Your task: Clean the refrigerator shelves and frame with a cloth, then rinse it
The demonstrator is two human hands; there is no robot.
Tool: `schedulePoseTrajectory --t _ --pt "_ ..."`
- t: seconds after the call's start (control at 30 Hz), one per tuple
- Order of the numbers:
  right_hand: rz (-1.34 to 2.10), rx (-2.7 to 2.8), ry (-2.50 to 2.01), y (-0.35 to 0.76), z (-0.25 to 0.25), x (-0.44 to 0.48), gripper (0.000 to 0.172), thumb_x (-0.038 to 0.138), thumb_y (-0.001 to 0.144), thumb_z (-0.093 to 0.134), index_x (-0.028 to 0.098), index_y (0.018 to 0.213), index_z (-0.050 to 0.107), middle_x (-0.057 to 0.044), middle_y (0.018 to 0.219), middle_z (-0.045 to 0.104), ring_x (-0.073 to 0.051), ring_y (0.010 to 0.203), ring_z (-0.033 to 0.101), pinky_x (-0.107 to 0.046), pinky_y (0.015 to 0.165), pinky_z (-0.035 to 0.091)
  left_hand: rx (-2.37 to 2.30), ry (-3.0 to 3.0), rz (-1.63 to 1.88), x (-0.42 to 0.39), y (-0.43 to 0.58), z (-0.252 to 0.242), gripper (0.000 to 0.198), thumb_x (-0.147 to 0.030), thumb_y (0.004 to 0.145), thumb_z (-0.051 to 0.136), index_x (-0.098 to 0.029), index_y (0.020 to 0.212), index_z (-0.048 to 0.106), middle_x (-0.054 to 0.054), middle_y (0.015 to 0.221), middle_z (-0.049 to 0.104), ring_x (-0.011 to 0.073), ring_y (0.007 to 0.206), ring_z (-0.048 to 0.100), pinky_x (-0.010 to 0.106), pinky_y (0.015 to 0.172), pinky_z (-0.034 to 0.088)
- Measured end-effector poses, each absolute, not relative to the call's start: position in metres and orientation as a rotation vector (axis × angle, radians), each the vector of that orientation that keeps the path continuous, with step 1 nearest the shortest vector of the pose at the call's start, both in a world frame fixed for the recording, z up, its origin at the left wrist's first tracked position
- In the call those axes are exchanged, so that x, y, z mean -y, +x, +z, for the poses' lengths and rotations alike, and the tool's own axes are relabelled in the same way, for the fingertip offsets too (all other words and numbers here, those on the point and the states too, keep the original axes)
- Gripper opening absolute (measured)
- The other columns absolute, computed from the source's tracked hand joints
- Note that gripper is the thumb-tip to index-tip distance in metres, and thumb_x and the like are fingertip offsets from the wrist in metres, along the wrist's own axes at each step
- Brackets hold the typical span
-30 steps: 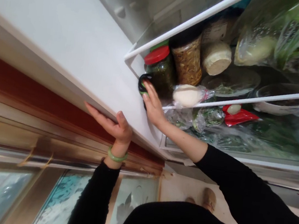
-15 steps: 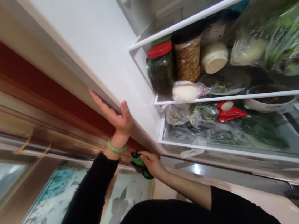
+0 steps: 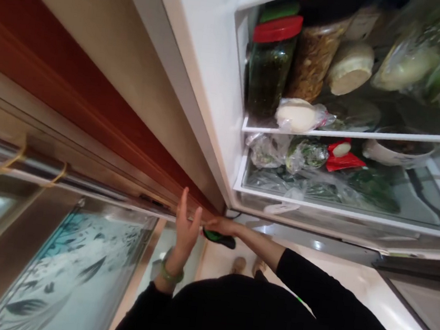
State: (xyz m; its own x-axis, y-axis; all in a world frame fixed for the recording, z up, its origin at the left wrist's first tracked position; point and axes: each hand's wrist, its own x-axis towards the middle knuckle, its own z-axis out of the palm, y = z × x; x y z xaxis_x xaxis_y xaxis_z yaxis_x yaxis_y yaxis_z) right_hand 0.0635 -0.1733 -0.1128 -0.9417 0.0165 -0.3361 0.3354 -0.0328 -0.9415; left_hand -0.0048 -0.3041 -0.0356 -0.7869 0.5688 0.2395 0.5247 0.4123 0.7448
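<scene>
My left hand (image 3: 187, 230), with a green bangle (image 3: 171, 273) at the wrist, is raised with its fingers apart and nothing in it. It is close to the reddish-brown trim (image 3: 156, 163) beside the fridge, and I cannot tell whether it touches. Just to its right, my right hand (image 3: 222, 225) is closed on a black and green object (image 3: 220, 238) whose kind is unclear. Above both hands, the refrigerator (image 3: 252, 227) shows its lit, stocked shelves.
A red-lidded jar (image 3: 269, 70), a jar of brown dried pieces (image 3: 314, 59) and bagged vegetables (image 3: 376, 191) fill the fridge shelves. A metal rail (image 3: 91, 177) runs along the left above a leaf-patterned glass panel (image 3: 85, 261). Two feet (image 3: 239, 265) show on the floor.
My left hand has come off the fridge's side edge and dropped lower, near my right hand. The black and green object remains in my right hand. The view has shifted.
</scene>
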Motion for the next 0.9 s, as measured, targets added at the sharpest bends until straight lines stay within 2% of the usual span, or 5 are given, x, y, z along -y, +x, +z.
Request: schedulePoseTrajectory --t 0.13,0.3,0.5,0.7,0.9 --pt "-2.061 -1.941 0.442 0.067 -0.112 0.171 0.024 0.02 0.087 0.065 0.019 0.063 0.063 0.003 0.056 0.058 -0.013 0.058 0.058 -0.021 0.057 0.047 -2.414 0.747 1.055 0.338 0.014 -0.081 0.072 -0.048 0.086 0.07 -0.015 0.148 0.055 0.02 0.15 0.059 0.033 0.147 0.05 0.046 0.125 0.037" --pt "-2.645 -1.423 0.57 0.098 -0.087 0.156 0.025 0.044 0.088 0.071 0.019 0.091 0.067 0.0 0.077 0.071 -0.013 0.064 0.065 -0.024 0.065 0.057 -2.211 0.674 1.084 0.332 0.015 -0.076 0.04 -0.051 0.085 0.067 -0.015 0.1 0.075 0.01 0.091 0.078 0.0276 0.091 0.074 0.039 0.09 0.059" --pt "-3.002 -0.937 0.872 0.139 -0.066 0.147 0.057 0.067 0.086 0.073 0.038 0.134 0.062 -0.004 0.156 0.054 -0.024 0.123 0.066 -0.051 0.109 0.051 -2.275 0.731 1.349 0.286 0.009 -0.024 0.041 -0.053 0.092 0.061 -0.017 0.11 0.071 0.006 0.096 0.074 0.0207 0.092 0.069 0.032 0.089 0.056" --pt "-3.054 -0.428 0.611 0.156 -0.05 0.138 0.039 0.056 0.094 0.065 0.019 0.108 0.071 -0.011 0.115 0.077 -0.029 0.105 0.074 -0.055 0.1 0.057 -2.075 1.539 1.25 0.236 0.022 0.018 0.036 -0.033 0.091 0.07 -0.02 0.125 0.071 0.011 0.127 0.068 0.0237 0.119 0.066 0.038 0.106 0.053" --pt "-3.459 -1.609 0.797 0.133 0.016 0.067 0.05 0.039 0.084 0.082 0.03 0.13 0.066 -0.003 0.137 0.069 -0.024 0.124 0.067 -0.04 0.113 0.052 -2.322 1.81 1.879 0.202 -0.015 0.053 0.057 -0.034 0.098 0.062 -0.024 0.152 0.049 0.015 0.158 0.043 0.0292 0.15 0.042 0.051 0.125 0.035"
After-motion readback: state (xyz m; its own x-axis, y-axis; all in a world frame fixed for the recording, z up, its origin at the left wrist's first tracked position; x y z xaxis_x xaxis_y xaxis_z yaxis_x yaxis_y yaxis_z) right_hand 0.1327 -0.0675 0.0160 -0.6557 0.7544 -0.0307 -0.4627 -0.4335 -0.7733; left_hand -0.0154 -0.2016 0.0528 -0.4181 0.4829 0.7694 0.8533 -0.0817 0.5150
